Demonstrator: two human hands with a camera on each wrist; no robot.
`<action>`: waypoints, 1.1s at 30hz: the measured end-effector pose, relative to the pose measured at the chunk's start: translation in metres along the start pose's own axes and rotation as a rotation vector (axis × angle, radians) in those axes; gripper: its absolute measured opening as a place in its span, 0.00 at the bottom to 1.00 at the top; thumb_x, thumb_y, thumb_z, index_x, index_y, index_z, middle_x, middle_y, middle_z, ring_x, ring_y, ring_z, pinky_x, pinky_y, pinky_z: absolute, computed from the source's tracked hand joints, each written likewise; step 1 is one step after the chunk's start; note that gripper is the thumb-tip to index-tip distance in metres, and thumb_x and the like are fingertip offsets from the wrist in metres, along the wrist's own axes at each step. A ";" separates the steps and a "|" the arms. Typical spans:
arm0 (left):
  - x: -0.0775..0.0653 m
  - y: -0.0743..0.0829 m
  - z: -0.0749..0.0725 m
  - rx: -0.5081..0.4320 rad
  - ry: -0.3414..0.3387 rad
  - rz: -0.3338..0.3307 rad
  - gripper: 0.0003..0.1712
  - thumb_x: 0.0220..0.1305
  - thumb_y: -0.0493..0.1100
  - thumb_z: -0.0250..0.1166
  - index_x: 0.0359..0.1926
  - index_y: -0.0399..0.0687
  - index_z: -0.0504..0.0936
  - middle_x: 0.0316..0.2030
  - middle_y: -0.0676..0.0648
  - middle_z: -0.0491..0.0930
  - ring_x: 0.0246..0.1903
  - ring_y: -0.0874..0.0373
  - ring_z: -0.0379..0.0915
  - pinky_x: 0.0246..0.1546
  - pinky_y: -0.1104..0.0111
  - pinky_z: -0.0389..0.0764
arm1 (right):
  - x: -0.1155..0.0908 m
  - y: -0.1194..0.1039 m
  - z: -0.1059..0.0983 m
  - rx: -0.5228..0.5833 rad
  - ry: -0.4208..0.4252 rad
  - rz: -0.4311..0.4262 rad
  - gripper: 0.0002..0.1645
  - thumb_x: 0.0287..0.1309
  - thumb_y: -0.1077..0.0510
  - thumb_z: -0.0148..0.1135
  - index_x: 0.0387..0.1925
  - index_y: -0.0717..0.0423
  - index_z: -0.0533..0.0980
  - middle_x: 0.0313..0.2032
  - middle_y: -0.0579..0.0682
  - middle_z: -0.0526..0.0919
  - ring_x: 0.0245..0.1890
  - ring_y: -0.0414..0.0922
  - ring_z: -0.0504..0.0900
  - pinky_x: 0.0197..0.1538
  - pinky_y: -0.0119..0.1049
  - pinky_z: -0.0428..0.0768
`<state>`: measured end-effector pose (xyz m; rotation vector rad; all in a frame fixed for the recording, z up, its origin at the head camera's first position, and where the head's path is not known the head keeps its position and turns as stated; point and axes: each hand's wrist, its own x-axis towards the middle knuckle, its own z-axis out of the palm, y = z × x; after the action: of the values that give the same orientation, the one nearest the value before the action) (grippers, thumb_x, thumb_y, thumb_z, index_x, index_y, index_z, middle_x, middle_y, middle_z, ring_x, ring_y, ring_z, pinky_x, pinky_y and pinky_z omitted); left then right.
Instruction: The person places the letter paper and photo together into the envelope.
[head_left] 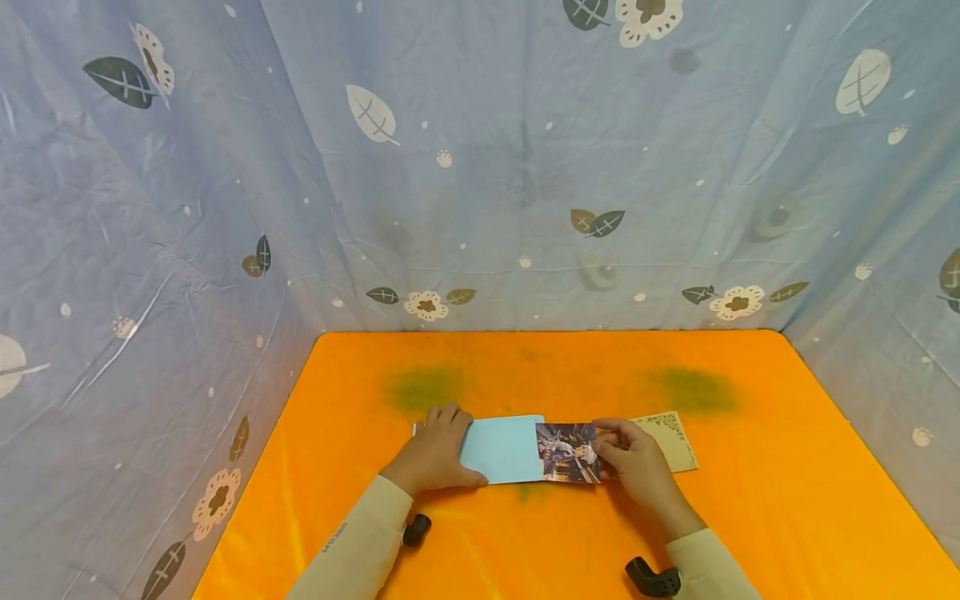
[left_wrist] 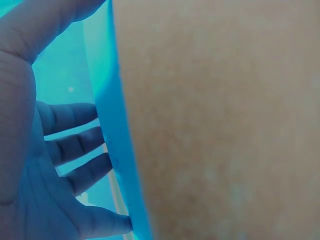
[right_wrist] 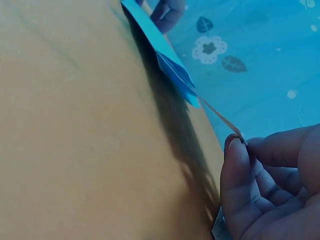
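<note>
A light blue envelope (head_left: pixel 504 450) is gripped by my left hand (head_left: pixel 438 450), the thumb at its near edge and the fingers toward its far edge. In the right wrist view the envelope's right end (right_wrist: pixel 175 75) gapes, with a thin card (right_wrist: pixel 222 119) at its mouth. My right hand (head_left: pixel 637 467) pinches this dark, colourfully printed picture card (head_left: pixel 567 452) by its right edge, between thumb and forefinger. Whether the card's left edge lies inside the envelope is hard to tell. In the left wrist view, my left hand's fingers (left_wrist: pixel 80 145) reach to the blue envelope (left_wrist: pixel 120 125).
A cream card or envelope with a leafy border (head_left: pixel 671 442) lies behind my right hand, partly hidden by it. The orange tabletop (head_left: pixel 525 550) meets patterned blue curtains (head_left: pixel 480 208) at the back and sides. Black wrist devices (head_left: pixel 652 577) show below both hands.
</note>
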<state>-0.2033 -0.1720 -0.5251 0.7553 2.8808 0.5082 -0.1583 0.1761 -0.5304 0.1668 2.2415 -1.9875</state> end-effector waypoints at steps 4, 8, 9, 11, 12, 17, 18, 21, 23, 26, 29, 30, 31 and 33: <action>0.001 -0.001 0.001 0.003 0.004 0.000 0.54 0.50 0.72 0.83 0.67 0.44 0.76 0.58 0.45 0.71 0.53 0.44 0.63 0.52 0.48 0.71 | 0.000 0.000 0.002 0.014 -0.019 0.003 0.26 0.79 0.71 0.58 0.73 0.73 0.69 0.45 0.62 0.81 0.34 0.51 0.83 0.36 0.39 0.86; 0.001 -0.002 0.002 -0.001 0.008 0.004 0.54 0.50 0.72 0.83 0.66 0.44 0.76 0.57 0.45 0.71 0.53 0.44 0.64 0.51 0.47 0.72 | -0.002 0.001 0.002 0.024 -0.029 0.001 0.27 0.78 0.72 0.58 0.74 0.74 0.68 0.44 0.62 0.82 0.34 0.52 0.84 0.37 0.41 0.87; 0.001 -0.002 0.002 -0.002 0.009 0.004 0.54 0.50 0.72 0.83 0.66 0.44 0.76 0.57 0.44 0.71 0.53 0.44 0.64 0.51 0.47 0.72 | -0.002 0.001 0.002 0.029 -0.029 0.001 0.28 0.77 0.72 0.59 0.74 0.74 0.68 0.44 0.62 0.82 0.34 0.52 0.84 0.37 0.41 0.87; 0.001 -0.002 0.002 -0.003 0.010 0.005 0.54 0.49 0.72 0.83 0.66 0.44 0.76 0.57 0.44 0.71 0.53 0.44 0.64 0.50 0.47 0.72 | -0.004 0.001 0.001 0.038 -0.030 0.002 0.29 0.77 0.72 0.60 0.74 0.73 0.67 0.44 0.62 0.83 0.34 0.52 0.84 0.37 0.42 0.87; 0.001 -0.002 0.002 -0.003 0.010 0.004 0.54 0.49 0.72 0.83 0.66 0.44 0.76 0.57 0.44 0.71 0.53 0.44 0.64 0.50 0.47 0.72 | -0.005 0.002 0.001 0.042 -0.032 0.003 0.29 0.77 0.72 0.60 0.74 0.73 0.67 0.45 0.62 0.83 0.34 0.53 0.85 0.38 0.43 0.88; 0.001 -0.002 0.001 0.002 0.004 -0.003 0.54 0.50 0.72 0.83 0.67 0.44 0.76 0.58 0.44 0.71 0.53 0.45 0.63 0.51 0.47 0.72 | -0.006 0.003 -0.001 0.049 -0.039 0.005 0.30 0.77 0.72 0.60 0.76 0.73 0.65 0.45 0.62 0.84 0.35 0.54 0.86 0.39 0.44 0.88; 0.001 -0.002 0.001 0.003 0.003 -0.003 0.54 0.50 0.72 0.83 0.67 0.44 0.76 0.58 0.44 0.71 0.53 0.45 0.63 0.51 0.47 0.72 | -0.006 0.003 -0.002 0.048 -0.038 0.002 0.30 0.77 0.72 0.59 0.75 0.73 0.66 0.45 0.63 0.84 0.35 0.54 0.86 0.39 0.44 0.88; 0.001 -0.003 0.001 0.002 0.001 -0.002 0.54 0.50 0.71 0.83 0.67 0.44 0.75 0.59 0.44 0.71 0.53 0.45 0.63 0.51 0.46 0.72 | -0.004 0.003 -0.001 0.044 -0.029 -0.011 0.28 0.78 0.72 0.59 0.74 0.72 0.67 0.45 0.63 0.83 0.36 0.54 0.86 0.39 0.43 0.88; 0.001 -0.003 0.001 0.000 -0.002 -0.001 0.54 0.50 0.71 0.83 0.68 0.43 0.75 0.59 0.44 0.71 0.53 0.45 0.63 0.51 0.46 0.72 | -0.003 0.003 0.000 0.041 -0.018 -0.022 0.27 0.78 0.72 0.59 0.73 0.72 0.68 0.45 0.63 0.83 0.37 0.54 0.85 0.39 0.43 0.87; 0.002 -0.003 0.002 -0.003 -0.003 -0.001 0.55 0.50 0.72 0.83 0.68 0.44 0.75 0.59 0.43 0.71 0.53 0.45 0.63 0.51 0.45 0.72 | -0.003 0.004 0.002 0.044 -0.005 -0.026 0.27 0.77 0.72 0.59 0.73 0.72 0.68 0.45 0.64 0.83 0.37 0.54 0.85 0.39 0.43 0.88; 0.002 -0.004 0.003 -0.007 -0.005 -0.003 0.55 0.50 0.72 0.83 0.68 0.44 0.75 0.60 0.43 0.71 0.53 0.45 0.63 0.51 0.46 0.72 | -0.005 0.004 0.002 0.048 0.005 -0.020 0.28 0.78 0.72 0.59 0.73 0.72 0.67 0.45 0.64 0.82 0.37 0.53 0.85 0.40 0.43 0.88; 0.002 -0.004 0.003 -0.008 -0.003 -0.002 0.55 0.50 0.72 0.83 0.68 0.44 0.75 0.60 0.43 0.71 0.53 0.45 0.63 0.51 0.46 0.72 | -0.006 0.004 0.002 0.054 0.013 -0.014 0.27 0.78 0.72 0.59 0.73 0.72 0.68 0.45 0.64 0.82 0.37 0.54 0.85 0.40 0.43 0.88; 0.002 -0.004 0.003 -0.008 -0.002 -0.001 0.55 0.50 0.72 0.83 0.68 0.44 0.75 0.59 0.43 0.71 0.53 0.45 0.63 0.50 0.46 0.72 | -0.007 0.004 0.002 0.058 0.016 -0.011 0.27 0.78 0.72 0.59 0.73 0.72 0.68 0.45 0.64 0.82 0.37 0.54 0.85 0.40 0.43 0.88; 0.002 -0.004 0.003 -0.010 -0.001 0.001 0.55 0.50 0.72 0.83 0.68 0.44 0.75 0.59 0.44 0.71 0.53 0.45 0.63 0.50 0.47 0.72 | -0.009 0.005 0.002 0.058 0.021 -0.005 0.25 0.78 0.72 0.59 0.71 0.73 0.69 0.45 0.64 0.83 0.37 0.54 0.86 0.40 0.43 0.88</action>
<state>-0.2057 -0.1734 -0.5297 0.7556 2.8753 0.5213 -0.1487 0.1751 -0.5334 0.1901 2.2003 -2.0640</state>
